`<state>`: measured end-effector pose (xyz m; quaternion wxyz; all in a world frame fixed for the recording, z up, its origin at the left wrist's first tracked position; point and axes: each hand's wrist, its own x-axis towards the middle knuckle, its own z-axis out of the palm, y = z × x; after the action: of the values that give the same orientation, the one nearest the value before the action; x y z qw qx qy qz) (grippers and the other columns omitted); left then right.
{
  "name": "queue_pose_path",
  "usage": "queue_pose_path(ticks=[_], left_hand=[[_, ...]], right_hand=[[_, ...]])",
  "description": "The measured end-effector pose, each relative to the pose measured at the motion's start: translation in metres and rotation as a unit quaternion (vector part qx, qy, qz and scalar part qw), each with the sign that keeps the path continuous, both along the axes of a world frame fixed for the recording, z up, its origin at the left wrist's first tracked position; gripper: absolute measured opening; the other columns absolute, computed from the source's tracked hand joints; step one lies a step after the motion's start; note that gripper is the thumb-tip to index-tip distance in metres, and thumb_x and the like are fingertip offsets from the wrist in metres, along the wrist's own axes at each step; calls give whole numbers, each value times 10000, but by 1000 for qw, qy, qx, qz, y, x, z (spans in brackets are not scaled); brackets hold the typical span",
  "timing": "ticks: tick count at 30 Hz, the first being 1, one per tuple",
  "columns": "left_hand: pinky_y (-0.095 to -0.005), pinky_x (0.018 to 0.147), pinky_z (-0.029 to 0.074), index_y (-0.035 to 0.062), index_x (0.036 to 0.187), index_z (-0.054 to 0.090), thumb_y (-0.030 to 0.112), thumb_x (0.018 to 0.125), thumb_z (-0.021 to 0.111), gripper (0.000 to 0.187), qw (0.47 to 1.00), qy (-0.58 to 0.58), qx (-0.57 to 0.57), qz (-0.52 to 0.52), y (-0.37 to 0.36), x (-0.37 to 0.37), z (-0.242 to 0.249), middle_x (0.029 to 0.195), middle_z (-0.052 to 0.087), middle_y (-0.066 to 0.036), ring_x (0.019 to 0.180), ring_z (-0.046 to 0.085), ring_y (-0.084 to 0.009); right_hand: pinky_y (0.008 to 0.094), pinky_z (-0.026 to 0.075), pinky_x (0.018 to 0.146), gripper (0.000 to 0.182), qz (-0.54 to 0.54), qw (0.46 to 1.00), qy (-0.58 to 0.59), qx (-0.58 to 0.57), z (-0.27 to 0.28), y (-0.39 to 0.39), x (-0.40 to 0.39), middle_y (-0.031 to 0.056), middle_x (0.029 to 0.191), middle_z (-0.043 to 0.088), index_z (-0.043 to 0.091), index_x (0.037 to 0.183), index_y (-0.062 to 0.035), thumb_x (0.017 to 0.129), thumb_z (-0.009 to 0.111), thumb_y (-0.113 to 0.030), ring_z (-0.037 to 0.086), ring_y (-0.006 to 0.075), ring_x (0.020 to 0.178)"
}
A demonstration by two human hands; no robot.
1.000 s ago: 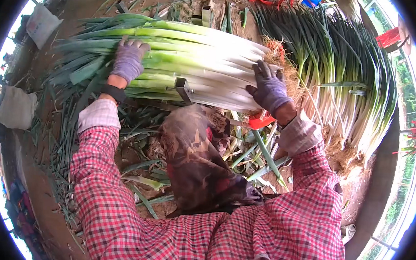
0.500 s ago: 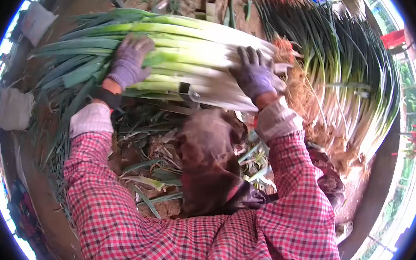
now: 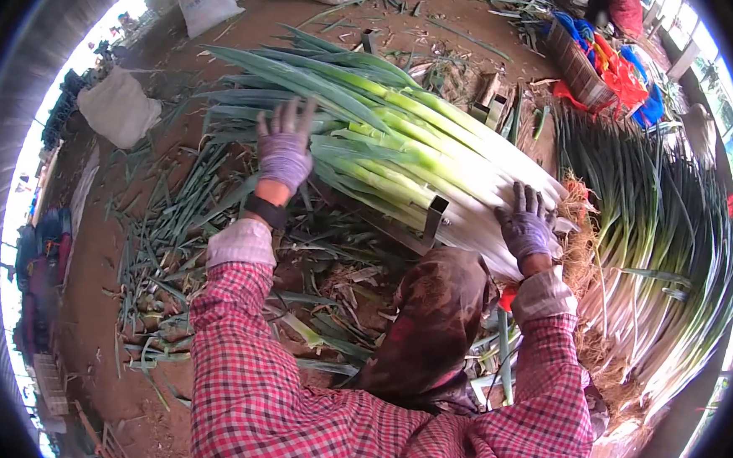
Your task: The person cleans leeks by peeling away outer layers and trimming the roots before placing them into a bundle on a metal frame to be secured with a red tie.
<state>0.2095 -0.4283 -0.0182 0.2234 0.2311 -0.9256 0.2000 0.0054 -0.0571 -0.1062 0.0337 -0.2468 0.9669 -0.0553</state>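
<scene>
A thick heap of leeks [image 3: 438, 154] lies across in front of me, green leaves to the left and white stalks and roots to the right. My left hand [image 3: 285, 147], in a purple-grey glove, rests on the leaves with its fingers spread. Over the white stalks near the roots lies my gloved right hand [image 3: 526, 226], fingers apart. Neither hand is wrapped around a stalk. A square metal post [image 3: 436, 216] rises at the near side of the heap, and a second metal post [image 3: 498, 111] stands at its far side.
More leeks [image 3: 650, 255] are piled at the right, roots toward me. Behind them stands a crate [image 3: 579, 66] with red and blue plastic. Cut leaves [image 3: 182, 226] litter the ground at left. White sacks [image 3: 120, 106] lie farther left. My knee [image 3: 441, 309] is close to the near post.
The view has swung, so the heap appears lower and farther right. My left hand has moved left along the leaves and spread its fingers. My right hand has shifted slightly nearer me.
</scene>
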Motion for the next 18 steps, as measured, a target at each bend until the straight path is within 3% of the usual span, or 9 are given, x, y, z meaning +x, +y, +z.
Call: queue_pose_path(ticks=[3,7,8,9,10,12,16,17,18], left_hand=[[-527,1075,256,183,1379,441,171,730,661,685,997,51,57,2,-17,20,-14,1352,455,-127,1280,403,-294],[-420,867,466,133,1170,570,216,755,694,441,940,158,293,-71,-10,48,-61,1128,596,-97,982,582,-289],[-373,765,522,128,1084,602,247,774,708,348,896,202,380,-108,11,44,-60,1031,637,-70,855,627,-260],[-347,705,527,139,1038,606,298,790,715,314,765,237,599,4,20,39,-63,951,635,-29,780,623,-211],[-322,645,531,149,991,610,349,805,722,295,571,251,774,111,24,35,-70,871,633,11,705,620,-163],[-287,588,510,175,981,616,404,817,715,299,491,324,804,91,22,32,-80,816,592,47,689,588,-99],[-335,694,492,176,1050,603,437,795,722,384,384,521,759,-67,-21,2,-98,840,586,26,717,570,-124],[-351,755,476,171,1110,590,480,791,707,459,372,545,746,-93,-28,-5,-95,883,603,9,778,581,-136],[-349,741,478,168,1124,587,491,789,702,480,423,518,740,-64,-32,-12,-81,902,610,3,784,584,-142]], right_hand=[[593,89,1116,734,-2,1000,-3,2,5,0,3,91,1524,258,246,1478,-204,885,459,-582,203,289,1417],[596,78,1117,742,13,1000,0,-17,3,4,3,114,1523,267,242,1481,-202,882,461,-580,212,310,1414],[599,77,1116,745,18,1000,1,-22,1,4,1,116,1524,266,242,1482,-201,880,463,-581,216,317,1411],[600,78,1116,745,17,999,-2,-26,3,3,2,115,1522,269,245,1480,-201,878,463,-583,217,320,1411],[601,80,1115,745,16,999,-6,-28,5,4,3,115,1521,273,248,1479,-201,877,462,-586,218,323,1410],[600,90,1116,749,20,1000,-1,-24,8,5,5,109,1510,292,262,1472,-194,873,456,-600,225,319,1405],[592,91,1122,748,7,999,-6,-30,11,4,6,114,1512,279,270,1468,-188,873,457,-600,226,314,1405],[593,90,1121,745,8,999,-2,-34,9,4,6,116,1509,282,276,1466,-185,872,462,-596,226,316,1405],[594,89,1121,743,7,999,1,-37,7,5,5,118,1506,286,282,1463,-182,872,468,-592,226,318,1404]])
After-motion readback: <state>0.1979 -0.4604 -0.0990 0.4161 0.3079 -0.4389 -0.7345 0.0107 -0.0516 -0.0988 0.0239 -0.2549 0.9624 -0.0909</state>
